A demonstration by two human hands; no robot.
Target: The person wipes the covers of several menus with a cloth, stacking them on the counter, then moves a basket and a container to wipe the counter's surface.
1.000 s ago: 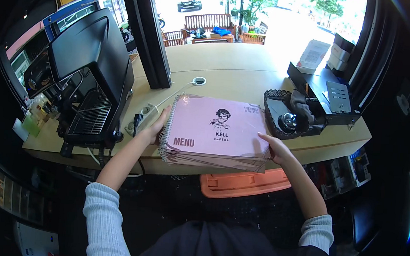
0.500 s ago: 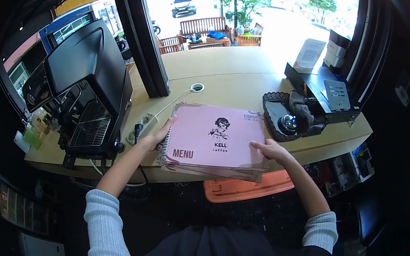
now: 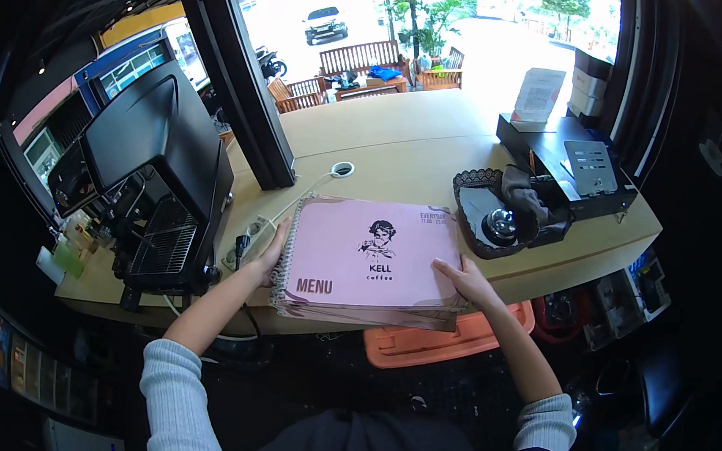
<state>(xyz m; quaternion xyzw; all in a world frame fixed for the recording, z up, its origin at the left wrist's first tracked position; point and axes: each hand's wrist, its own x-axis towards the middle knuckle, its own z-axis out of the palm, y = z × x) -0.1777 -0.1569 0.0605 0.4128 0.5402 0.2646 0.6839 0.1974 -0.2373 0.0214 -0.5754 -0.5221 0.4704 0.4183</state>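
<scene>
A stack of spiral-bound menus (image 3: pixel 375 256) lies at the near edge of the counter, its top cover pink with a drawn figure and the words "KELL coffee" and "MENU". My left hand (image 3: pixel 270 256) presses against the spiral side, fingers along the wire binding. On the opposite side my right hand (image 3: pixel 468 285) grips the stack, thumb on the top cover and the other fingers mostly hidden by the edge. Below the top cover, the lower menus show slightly uneven edges.
Left stands a black espresso machine (image 3: pixel 160 142), with a power strip (image 3: pixel 256 238) and cable beside it. A lace-edged black tray (image 3: pixel 473 222) with a silver call bell (image 3: pixel 499 225) sits right, before a black box (image 3: pixel 557 152). An orange lid (image 3: pixel 445 347) lies below the counter.
The camera view has shifted slightly, so the counter and stack appear lower. Both hands keep their hold on the menus, with little visible movement against the stack.
</scene>
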